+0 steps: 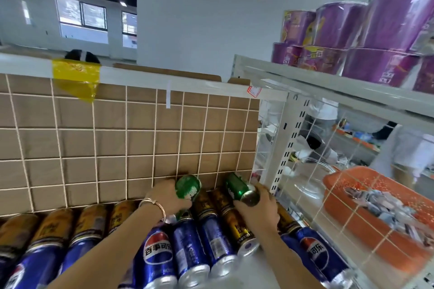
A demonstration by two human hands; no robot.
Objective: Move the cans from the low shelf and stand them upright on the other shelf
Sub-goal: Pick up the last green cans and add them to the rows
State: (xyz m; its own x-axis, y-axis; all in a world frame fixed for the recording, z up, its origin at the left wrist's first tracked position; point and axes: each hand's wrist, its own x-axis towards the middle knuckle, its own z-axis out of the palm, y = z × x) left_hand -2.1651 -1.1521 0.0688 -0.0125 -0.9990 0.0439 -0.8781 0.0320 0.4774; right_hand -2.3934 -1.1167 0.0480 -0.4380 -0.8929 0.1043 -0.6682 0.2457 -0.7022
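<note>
Left hand (168,197) is wrapped round a green can (187,187); right hand (257,206) is wrapped round a second green can (240,189). Both cans are held tilted, long axes leaning back toward the grid panel (117,143), just above the upright cans (187,248) on the shelf (253,272).

The left hand (168,197) covers the near side of one green can (188,186), and the right hand (259,206) hides part of the other green can (239,189), so neither label can be read. The blue cans (190,248) in the front row run off the bottom edge, and the gold cans (54,225) at far left are blurred. Through the wire grid, the contents of the orange basket (366,216) and the figures behind it are too smeared to make out.
</note>
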